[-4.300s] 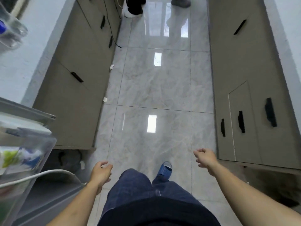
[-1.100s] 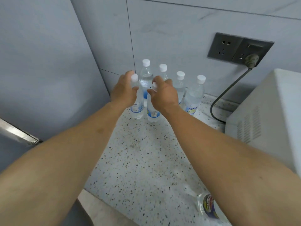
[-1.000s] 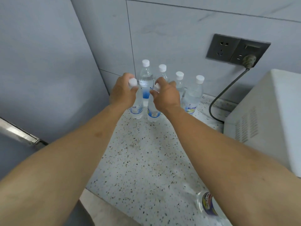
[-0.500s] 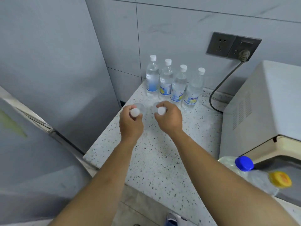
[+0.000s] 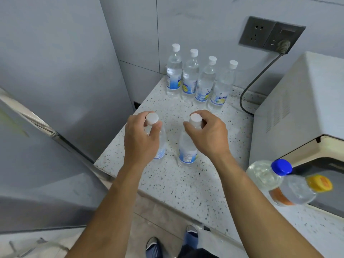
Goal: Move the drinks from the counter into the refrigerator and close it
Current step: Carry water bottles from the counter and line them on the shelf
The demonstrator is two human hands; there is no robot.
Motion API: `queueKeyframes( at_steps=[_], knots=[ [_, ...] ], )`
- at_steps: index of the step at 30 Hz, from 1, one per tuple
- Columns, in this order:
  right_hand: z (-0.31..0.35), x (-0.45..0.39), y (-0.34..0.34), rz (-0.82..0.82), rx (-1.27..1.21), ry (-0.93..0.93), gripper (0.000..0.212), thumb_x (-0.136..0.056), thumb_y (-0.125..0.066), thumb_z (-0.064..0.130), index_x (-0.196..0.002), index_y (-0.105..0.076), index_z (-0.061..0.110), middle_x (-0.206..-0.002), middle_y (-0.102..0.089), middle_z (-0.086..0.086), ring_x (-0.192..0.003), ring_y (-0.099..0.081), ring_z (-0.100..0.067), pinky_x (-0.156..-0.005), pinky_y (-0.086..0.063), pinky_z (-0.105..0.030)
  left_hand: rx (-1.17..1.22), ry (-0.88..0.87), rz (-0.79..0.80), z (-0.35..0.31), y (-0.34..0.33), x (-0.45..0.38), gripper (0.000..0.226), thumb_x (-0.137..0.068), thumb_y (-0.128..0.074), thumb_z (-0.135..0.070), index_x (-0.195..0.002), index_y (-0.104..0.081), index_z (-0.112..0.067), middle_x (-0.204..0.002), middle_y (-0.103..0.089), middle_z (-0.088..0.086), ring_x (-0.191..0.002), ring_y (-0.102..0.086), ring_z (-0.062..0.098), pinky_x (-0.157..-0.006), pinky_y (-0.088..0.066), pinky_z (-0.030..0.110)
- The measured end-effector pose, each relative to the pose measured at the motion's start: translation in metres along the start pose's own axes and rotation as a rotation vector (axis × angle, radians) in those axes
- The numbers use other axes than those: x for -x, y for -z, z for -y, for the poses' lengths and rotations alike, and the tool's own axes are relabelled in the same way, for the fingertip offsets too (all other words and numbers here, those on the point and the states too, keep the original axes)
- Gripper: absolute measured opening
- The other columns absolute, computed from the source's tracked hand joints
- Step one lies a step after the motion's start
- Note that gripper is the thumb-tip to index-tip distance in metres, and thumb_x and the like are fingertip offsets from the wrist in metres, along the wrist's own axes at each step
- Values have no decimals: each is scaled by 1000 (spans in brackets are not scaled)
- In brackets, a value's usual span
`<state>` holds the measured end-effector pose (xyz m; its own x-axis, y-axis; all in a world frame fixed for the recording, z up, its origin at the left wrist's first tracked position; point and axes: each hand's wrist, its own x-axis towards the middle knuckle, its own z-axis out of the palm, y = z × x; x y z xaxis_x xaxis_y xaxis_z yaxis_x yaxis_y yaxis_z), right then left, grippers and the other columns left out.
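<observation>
Speckled white stone desk (image 5: 188, 185) against grey tiled wall (image 5: 195, 21); left grip (image 5: 141, 138), right grip (image 5: 206, 135) each clamped on clear plastic water bottle (image 5: 187, 149).

Clear plastic bottles (image 5: 189, 148) on speckled stone counter (image 5: 178, 183).

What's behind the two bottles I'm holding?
Four capped water bottles stand in a row on the counter against the tiled wall. Whatever lies behind that row is hidden.

Clear bottles (image 5: 201, 79) with white caps and blue-and-white labels are standing on a white desk (image 5: 186, 185) speckled dark, a grey fridge (image 5: 55, 75) is gleaming beside it, and blue (image 5: 281, 167) and yellow (image 5: 319, 183) caps are showing by a cream microwave (image 5: 301, 101).
</observation>
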<state>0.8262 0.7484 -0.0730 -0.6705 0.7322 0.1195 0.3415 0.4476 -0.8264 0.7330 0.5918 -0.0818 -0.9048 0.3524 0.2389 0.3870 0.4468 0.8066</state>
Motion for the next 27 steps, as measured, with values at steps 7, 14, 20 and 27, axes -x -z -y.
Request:
queueKeyframes(
  at_steps=[7, 14, 20, 27],
  knots=[
    [-46, 36, -24, 15, -179, -96, 58, -71, -84, 45, -113, -45, 41, -108, -58, 16, -100, -58, -5, -80, -46, -20, 188, 146, 196, 42, -20, 28, 70, -85, -72, -41, -136, -27, -55, -139, -40, -25, -116, -44, -1, -81, -37, 12],
    [-82, 62, -50, 96, -307, -230, 67, -71, -87, 39, -125, -48, 38, -115, -62, 19, -102, -60, 4, -82, -52, -21, 215, 340, 271, 73, -36, 32, 67, -72, -77, -53, -121, -31, -52, -112, -50, -29, -99, -53, -4, -70, -43, 17],
    [-85, 76, -49, 76, -284, -225, 64, -76, -82, 40, -129, -46, 38, -117, -61, 17, -105, -60, -2, -84, -52, -21, 242, 351, 239, 84, -33, 42, 66, -72, -78, -51, -121, -35, -52, -108, -52, -33, -90, -51, -24, -69, -38, 12],
    [-94, 122, -50, 84, -277, -187, 62, -82, -81, 32, -131, -45, 21, -117, -61, 0, -107, -61, -15, -89, -53, -31, 224, 250, 310, 90, -16, 80, 61, -66, -70, -64, -115, -35, -64, -105, -49, -51, -96, -48, -30, -68, -36, 3]
  ],
)
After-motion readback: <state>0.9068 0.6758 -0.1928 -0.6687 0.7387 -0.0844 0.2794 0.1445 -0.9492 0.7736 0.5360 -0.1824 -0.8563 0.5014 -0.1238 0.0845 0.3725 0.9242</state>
